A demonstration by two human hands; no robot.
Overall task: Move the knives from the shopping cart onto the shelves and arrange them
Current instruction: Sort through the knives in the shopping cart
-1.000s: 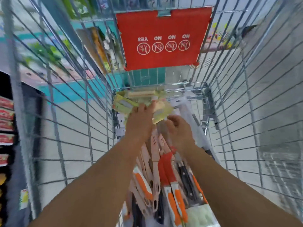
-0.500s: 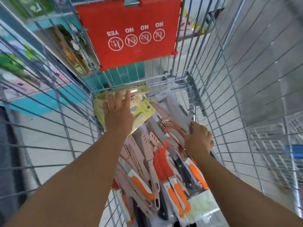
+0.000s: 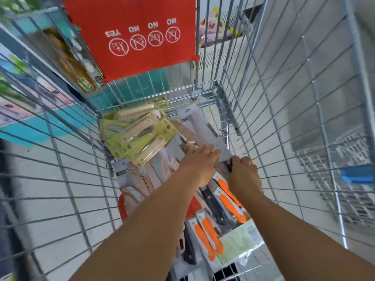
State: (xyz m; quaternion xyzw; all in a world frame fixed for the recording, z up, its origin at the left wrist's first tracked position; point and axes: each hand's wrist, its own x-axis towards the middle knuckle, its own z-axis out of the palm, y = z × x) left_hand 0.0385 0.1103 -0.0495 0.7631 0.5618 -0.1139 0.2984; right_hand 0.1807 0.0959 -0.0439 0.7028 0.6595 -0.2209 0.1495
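Observation:
Both my arms reach down into the wire shopping cart [image 3: 221, 92], whose floor is covered with packaged knives. Yellow-carded knives [image 3: 140, 136] lie at the far end, pink-handled ones [image 3: 154, 171] in the middle, orange-handled ones [image 3: 229, 201] nearer me. A long knife in a white and grey pack [image 3: 200, 128] lies along the right side. My right hand [image 3: 244, 173] grips its near end, fingers curled around it. My left hand [image 3: 199, 161] lies on the same pack just left of that, fingers stretched over it.
A red flap with YES/NO pictograms [image 3: 134, 35] hangs on the cart's far wall. Wire walls close in on the left [image 3: 60, 169] and right [image 3: 294, 118]. Blurred store shelving [image 3: 345, 179] shows through the right wall, and packaged goods [image 3: 81, 78] through the far left.
My left hand has left the yellow-carded knives and moved right onto the long white pack. My right hand has moved slightly and now grips that pack's near end.

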